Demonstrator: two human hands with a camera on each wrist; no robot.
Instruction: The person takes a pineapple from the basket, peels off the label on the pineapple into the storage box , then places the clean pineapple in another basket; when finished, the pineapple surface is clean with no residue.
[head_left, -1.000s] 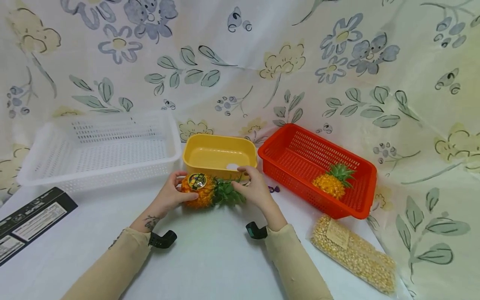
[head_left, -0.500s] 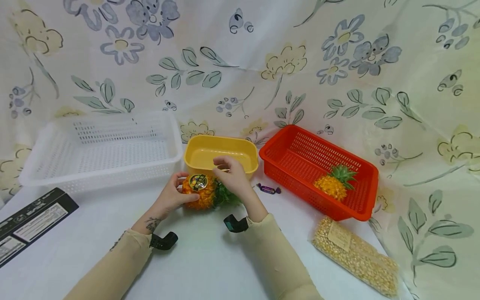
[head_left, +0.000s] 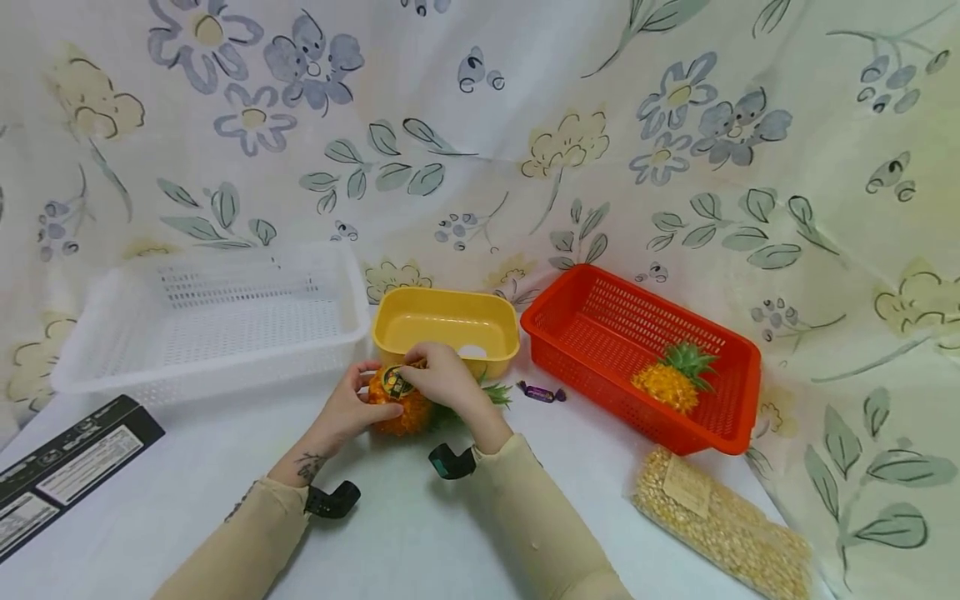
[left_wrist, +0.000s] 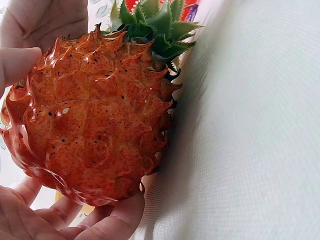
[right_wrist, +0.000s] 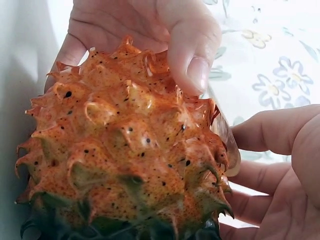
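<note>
An orange pineapple (head_left: 405, 419) with a green crown lies on its side on the white table. My left hand (head_left: 345, 408) grips its base end, fingers curled round it. Over the fruit, my right hand (head_left: 450, 383) has its thumb at a round sticker (head_left: 393, 382) on the skin. From the right wrist view, the right hand (right_wrist: 295, 165) touches the edge of a clear film (right_wrist: 232, 150) beside the spiny fruit; whether it pinches that film I cannot tell. The right hand and forearm hide part of the crown.
Behind stand a white basket (head_left: 225, 375), a yellow tub (head_left: 442, 297) and a red basket (head_left: 592, 392) with another pineapple (head_left: 667, 387). A purple wrapped candy (head_left: 542, 392) lies near the tub. A bag of corn kernels (head_left: 720, 521) is right; a black box (head_left: 75, 467) is left.
My right hand has left the crown, moved left across the pineapple and come down at the sticker. The left hand keeps its grip, and the view has tilted slightly upward.
</note>
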